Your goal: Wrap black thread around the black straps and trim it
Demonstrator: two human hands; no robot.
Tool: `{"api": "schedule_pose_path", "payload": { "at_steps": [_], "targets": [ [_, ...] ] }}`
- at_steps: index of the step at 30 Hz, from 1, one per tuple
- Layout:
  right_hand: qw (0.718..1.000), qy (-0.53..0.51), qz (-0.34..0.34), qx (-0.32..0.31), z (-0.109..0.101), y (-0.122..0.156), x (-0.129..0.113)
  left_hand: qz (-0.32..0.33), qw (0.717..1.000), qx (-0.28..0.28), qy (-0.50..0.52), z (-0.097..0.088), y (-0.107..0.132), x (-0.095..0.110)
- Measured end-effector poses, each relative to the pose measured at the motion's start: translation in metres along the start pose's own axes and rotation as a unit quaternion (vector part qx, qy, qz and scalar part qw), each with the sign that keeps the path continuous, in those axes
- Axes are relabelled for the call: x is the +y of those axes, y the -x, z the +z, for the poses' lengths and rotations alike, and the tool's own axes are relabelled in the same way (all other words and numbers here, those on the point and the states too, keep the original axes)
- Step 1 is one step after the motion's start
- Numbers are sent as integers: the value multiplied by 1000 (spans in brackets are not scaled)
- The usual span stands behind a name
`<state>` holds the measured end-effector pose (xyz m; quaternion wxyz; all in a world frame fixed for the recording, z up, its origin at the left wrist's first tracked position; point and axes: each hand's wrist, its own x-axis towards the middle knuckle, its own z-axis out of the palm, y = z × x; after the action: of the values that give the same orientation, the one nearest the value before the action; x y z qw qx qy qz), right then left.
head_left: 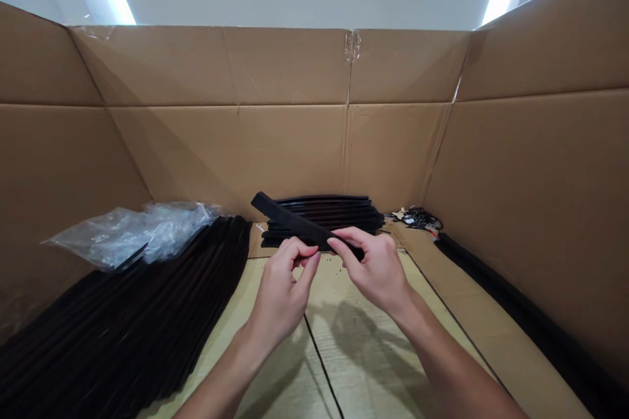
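A flat black strip (295,219), which looks like foam or rubber, is held up at a slant, its free end pointing to the upper left. My right hand (374,266) grips its lower right part between thumb and fingers. Just below the strip's lower edge, my left hand (287,285) is closed in a pinch, thumb against index finger. Whatever lies between those fingertips is too small to make out. Behind the strip is a stack of similar black strips (334,209), partly covered by it and by my hands.
Tall cardboard walls (289,144) enclose a pale board surface (363,353). Long black strips (147,321) fan out at left, under a clear plastic bag (142,229). One long black piece (515,314) lies along the right wall, near a tangle of dark cords (420,217).
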<state>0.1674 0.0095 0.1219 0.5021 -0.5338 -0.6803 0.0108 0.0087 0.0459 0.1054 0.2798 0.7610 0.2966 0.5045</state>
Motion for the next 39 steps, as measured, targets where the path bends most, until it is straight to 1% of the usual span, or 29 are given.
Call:
{"api": "schedule_pose_path", "payload": {
  "at_steps": [1,3,4,6,8,11,14,17,19,22,26,29,30,34,37,39],
  "targets": [
    [999,38,-16,-4,1,-1,3,51,996,-14,-77,-3,-1,-2],
    [992,113,-44,-30,4,-1,9,145,967,-47,-206,-9,-3,-6],
    [986,150,-55,-49,6,-1,11,180,948,-61,-254,-11,-4,-9],
    [969,222,-67,-91,8,0,12,226,914,-86,-326,-16,-5,-13],
    [949,276,-71,-135,10,1,12,248,889,-113,-368,-19,-7,-14],
    [926,317,-76,-190,8,1,9,260,870,-150,-391,-22,-8,-12],
    [916,326,-85,-220,6,0,6,272,862,-170,-393,-25,-9,-10],
    [914,314,-91,-242,5,0,3,278,865,-183,-376,-27,-11,-11],
    [913,299,-105,-256,5,0,2,266,875,-183,-359,-28,-12,-12],
    [910,284,-140,-269,5,1,3,230,901,-188,-316,-28,-13,-13],
    [903,279,-178,-274,4,2,6,167,941,-188,-227,-28,-14,-14],
    [897,290,-191,-275,6,2,7,112,961,-178,-179,-29,-16,-18],
    [898,290,-191,-271,8,2,8,91,966,-176,-167,-29,-17,-19],
    [919,253,-188,-238,13,4,11,5,981,-157,-115,-31,-21,-20],
    [922,230,-210,-228,15,5,15,-46,986,-142,-71,-31,-23,-17],
    [928,209,-213,-225,14,6,17,-72,986,-146,-37,-34,-24,-15]
  ]
}}
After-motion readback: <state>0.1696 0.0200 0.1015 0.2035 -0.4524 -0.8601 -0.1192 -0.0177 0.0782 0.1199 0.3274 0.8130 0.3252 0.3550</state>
